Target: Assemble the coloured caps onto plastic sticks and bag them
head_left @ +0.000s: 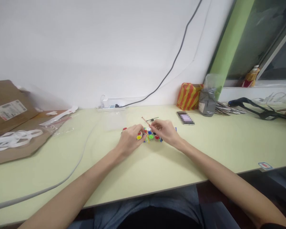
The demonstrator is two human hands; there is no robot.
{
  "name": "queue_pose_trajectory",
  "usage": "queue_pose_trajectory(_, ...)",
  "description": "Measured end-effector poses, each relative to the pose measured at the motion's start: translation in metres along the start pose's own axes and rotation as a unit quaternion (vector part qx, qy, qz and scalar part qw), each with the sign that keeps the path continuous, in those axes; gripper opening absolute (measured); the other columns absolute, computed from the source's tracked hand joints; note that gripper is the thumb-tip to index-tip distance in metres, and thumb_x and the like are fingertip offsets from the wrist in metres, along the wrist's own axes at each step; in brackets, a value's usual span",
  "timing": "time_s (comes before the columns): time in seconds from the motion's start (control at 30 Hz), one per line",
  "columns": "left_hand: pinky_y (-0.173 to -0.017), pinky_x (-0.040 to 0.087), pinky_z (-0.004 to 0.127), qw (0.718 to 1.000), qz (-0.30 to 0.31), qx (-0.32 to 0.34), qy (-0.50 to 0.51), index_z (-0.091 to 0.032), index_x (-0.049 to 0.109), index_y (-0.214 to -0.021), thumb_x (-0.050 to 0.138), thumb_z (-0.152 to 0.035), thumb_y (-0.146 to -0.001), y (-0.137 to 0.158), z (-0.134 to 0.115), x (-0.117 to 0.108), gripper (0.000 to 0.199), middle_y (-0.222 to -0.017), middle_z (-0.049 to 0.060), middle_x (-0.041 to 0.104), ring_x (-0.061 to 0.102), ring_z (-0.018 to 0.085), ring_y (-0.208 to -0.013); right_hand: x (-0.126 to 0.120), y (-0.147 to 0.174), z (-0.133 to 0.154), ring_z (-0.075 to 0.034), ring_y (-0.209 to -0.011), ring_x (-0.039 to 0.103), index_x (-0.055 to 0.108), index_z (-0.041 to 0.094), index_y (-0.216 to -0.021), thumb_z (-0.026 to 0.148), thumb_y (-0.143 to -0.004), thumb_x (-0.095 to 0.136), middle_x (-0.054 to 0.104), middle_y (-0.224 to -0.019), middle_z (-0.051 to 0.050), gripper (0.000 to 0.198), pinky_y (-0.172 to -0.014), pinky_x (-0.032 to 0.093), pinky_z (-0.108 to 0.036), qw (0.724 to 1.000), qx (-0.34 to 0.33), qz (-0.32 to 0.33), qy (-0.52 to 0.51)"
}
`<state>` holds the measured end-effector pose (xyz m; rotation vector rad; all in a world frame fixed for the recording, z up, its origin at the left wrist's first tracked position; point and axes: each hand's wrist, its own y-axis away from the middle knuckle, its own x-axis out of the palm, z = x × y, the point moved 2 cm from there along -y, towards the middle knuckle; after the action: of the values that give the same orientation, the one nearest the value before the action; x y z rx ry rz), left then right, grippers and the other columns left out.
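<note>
Several small round pieces in bright colours lie in a cluster on the table between my hands, among them a green piece (151,137), a yellow piece (139,137) and a red piece (157,138). My right hand (166,131) is closed in a pinch on a thin red stick (146,121), which points up and to the left. Beside it, my left hand (130,137) has its fingertips drawn together over the left of the cluster. Something small and red shows at those fingertips, too small to name. Just beyond my hands lies a thin black stick (154,118).
A phone (186,118) lies beyond my right hand, near a striped red-and-yellow bag (187,96) and a grey pouch (207,103). At the back wall sits a power strip (111,108). Brown packaging (11,108) and a grey cable (71,173) occupy the left.
</note>
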<state>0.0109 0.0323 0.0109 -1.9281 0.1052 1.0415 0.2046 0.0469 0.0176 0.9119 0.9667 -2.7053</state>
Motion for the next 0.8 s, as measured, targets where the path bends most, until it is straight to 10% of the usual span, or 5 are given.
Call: queue_pose_trajectory(0.8, -0.067, 0.051, 0.027, 0.993, -0.057, -0.041, 0.098, -0.021, 0.060, -0.088, 0.057, -0.037, -0.094, 0.005, -0.004, -0.003, 0.017, -0.078, 0.000, 0.068, 0.062, 0.013, -0.068, 0.015, 0.019, 0.015, -0.014, -0.067, 0.059, 0.070, 0.023, -0.101, 0.040, -0.097, 0.054, 0.068, -0.084, -0.004, 0.024, -0.056, 0.046, -0.025, 0.992, -0.097, -0.045, -0.062)
